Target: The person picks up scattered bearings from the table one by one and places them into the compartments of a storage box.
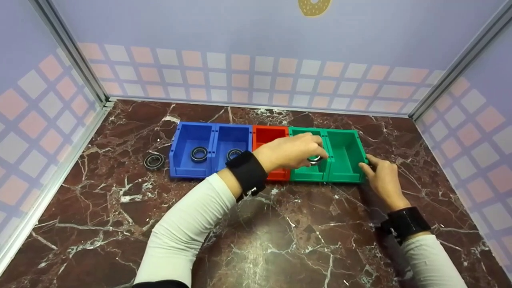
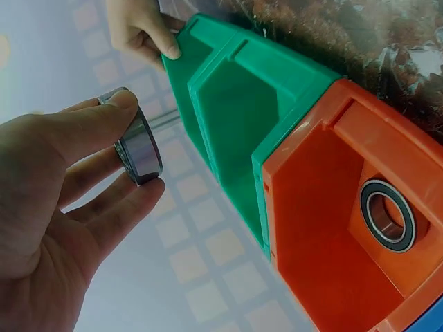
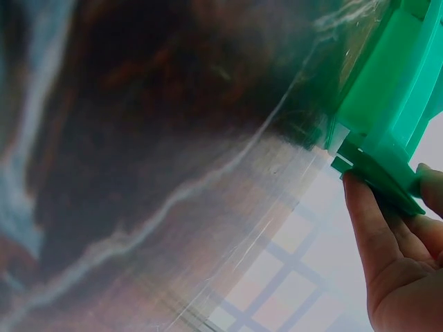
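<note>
My left hand point(image 1: 292, 151) pinches a bearing point(image 2: 144, 151) between thumb and fingers, above the inner green bin point(image 1: 307, 176). The bearing is a metal ring, seen nearly edge-on in the left wrist view. My right hand point(image 1: 383, 181) grips the right side wall of the outer green bin point(image 1: 345, 158), thumb on one side and fingers on the other. Inside the red bin point(image 2: 315, 235) lies a dark-sealed bearing point(image 2: 387, 215), hidden by my left hand in the head view. Two blue bins point(image 1: 181, 160) hold one bearing point(image 1: 199, 154) and another bearing point(image 1: 233, 154).
A loose bearing point(image 1: 154, 161) lies on the marbled brown tabletop point(image 1: 256, 244), left of the bins. The bins stand side by side in one row. Patterned panels point(image 1: 260, 76) in metal frames enclose the table at the back and both sides.
</note>
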A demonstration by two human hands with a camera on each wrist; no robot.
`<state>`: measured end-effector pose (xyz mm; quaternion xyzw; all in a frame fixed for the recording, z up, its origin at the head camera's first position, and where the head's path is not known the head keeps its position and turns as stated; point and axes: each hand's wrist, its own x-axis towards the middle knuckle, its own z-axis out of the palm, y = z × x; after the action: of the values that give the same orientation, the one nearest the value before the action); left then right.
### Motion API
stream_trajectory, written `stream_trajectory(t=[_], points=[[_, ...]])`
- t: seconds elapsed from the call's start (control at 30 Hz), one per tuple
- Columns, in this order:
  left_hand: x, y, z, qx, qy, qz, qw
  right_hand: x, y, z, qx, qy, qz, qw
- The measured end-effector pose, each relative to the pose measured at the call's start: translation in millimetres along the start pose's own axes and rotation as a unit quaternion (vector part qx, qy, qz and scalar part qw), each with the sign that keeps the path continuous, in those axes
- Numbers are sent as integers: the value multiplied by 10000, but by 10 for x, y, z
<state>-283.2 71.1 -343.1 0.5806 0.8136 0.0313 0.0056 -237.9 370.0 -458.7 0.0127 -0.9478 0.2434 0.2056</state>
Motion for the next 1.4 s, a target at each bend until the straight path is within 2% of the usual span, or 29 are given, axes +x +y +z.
stream_trajectory(t=[0.33,0.83,1.13,1.4], points=[[45,-81,-46,-139,47,-386,9991,7,4,-1,7,-104,76,9999],[217,-214,41,-174,123,-682,9974,5,-3,7,-32,-57,66,10000],[348,-311,150,-283,33,-875,9958,4,-3,-3,-20,-48,24,10000],[383,-360,285,-209,-83,-1167,9929,7,-9,-2,2,-88,43,10000]])
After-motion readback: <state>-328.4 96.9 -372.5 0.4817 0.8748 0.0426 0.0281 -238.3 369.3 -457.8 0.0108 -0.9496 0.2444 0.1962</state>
